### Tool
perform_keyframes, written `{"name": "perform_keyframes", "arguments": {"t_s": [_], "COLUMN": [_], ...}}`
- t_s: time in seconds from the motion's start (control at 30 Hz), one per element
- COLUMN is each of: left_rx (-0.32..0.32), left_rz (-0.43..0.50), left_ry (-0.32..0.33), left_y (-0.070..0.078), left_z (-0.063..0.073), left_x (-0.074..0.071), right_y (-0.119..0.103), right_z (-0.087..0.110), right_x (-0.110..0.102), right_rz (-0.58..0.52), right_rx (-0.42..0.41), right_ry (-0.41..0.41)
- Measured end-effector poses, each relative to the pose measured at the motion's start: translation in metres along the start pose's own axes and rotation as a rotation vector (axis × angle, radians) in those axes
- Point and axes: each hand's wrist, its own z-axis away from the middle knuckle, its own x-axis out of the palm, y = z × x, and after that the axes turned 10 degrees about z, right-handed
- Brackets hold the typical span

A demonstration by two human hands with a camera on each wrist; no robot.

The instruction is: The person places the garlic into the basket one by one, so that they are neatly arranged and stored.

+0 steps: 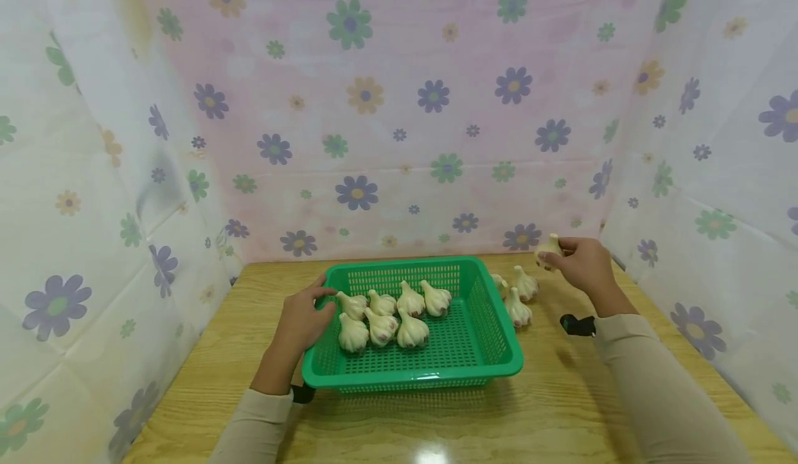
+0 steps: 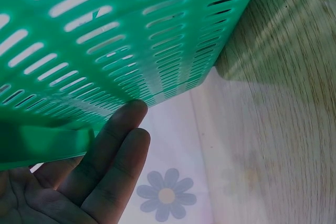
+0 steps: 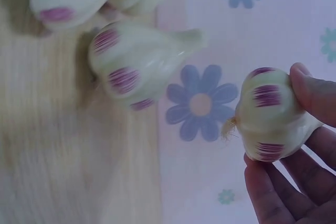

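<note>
A green plastic basket point(image 1: 411, 379) with slotted walls stands on the table. Several white garlic bulbs point(image 1: 411, 331) lie in its left and middle part. My left hand point(image 1: 302, 315) holds the basket's left rim; in the left wrist view some of its fingers point(image 2: 123, 166) lie against the outer wall, under the rim. To the right of the basket, my right hand point(image 1: 586, 266) holds a garlic bulb point(image 3: 268, 114) between thumb and fingers, raised above the table. Loose garlic bulbs point(image 1: 526, 284) rest beside the basket's right wall, one of them partly hidden by the rim.
The wooden table point(image 1: 561, 408) is enclosed at the back and sides by a flower-printed cloth point(image 1: 399, 104). Black wrist straps point(image 1: 578, 325) with camera mounts show at both wrists.
</note>
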Motion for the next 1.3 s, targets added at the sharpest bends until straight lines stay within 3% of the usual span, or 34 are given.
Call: {"name": "perform_keyframes", "arguments": {"t_s": [0.73,1.07,1.3], "left_rx": [-0.006,-0.013,0.003], "left_rz": [0.000,-0.008,-0.009], "left_ry": [0.003,0.001,0.003], "left_y": [0.001,0.001,-0.001], "left_z": [-0.001,0.000,-0.001], "left_x": [0.001,0.000,0.000], "right_y": [-0.064,-0.095,-0.110], "right_z": [0.009,0.013,0.016], "right_x": [-0.023,-0.029,-0.023], "right_rz": [-0.056,-0.094,-0.100], "right_rx": [-0.072,-0.093,-0.173], "right_ry": [-0.060,-0.140,-0.153]}}
